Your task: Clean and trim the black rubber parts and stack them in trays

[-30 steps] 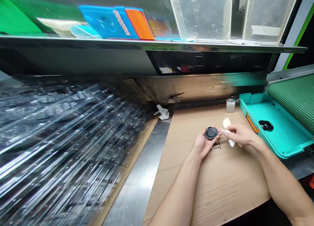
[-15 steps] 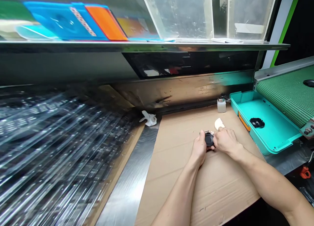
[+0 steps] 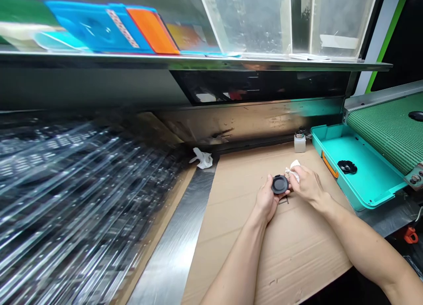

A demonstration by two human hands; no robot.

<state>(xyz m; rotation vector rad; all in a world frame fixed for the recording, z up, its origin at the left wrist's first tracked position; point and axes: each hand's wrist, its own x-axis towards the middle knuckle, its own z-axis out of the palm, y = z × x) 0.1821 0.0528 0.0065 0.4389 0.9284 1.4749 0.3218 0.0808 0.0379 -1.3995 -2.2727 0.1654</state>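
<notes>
My left hand (image 3: 266, 197) cradles a round black disc (image 3: 280, 184) with a flat, dark face, holding it up above the cardboard sheet. My right hand (image 3: 308, 186) grips a white cloth (image 3: 293, 171) bunched between its fingers. The cloth meets the disc's right edge. Both hands are close together, and my left palm is hidden under the disc.
My forearms rest over a cardboard sheet (image 3: 297, 252). A small bottle (image 3: 299, 143) stands behind it. To the right is a teal tray (image 3: 366, 157) holding a black part (image 3: 346, 167), beside a green belt (image 3: 390, 133). Clear plastic trays (image 3: 66, 186) are stacked at left.
The disc has turned from edge-on back to lying face-up in my left hand. My right hand has moved the cloth against its edge, and the view has shifted slightly.
</notes>
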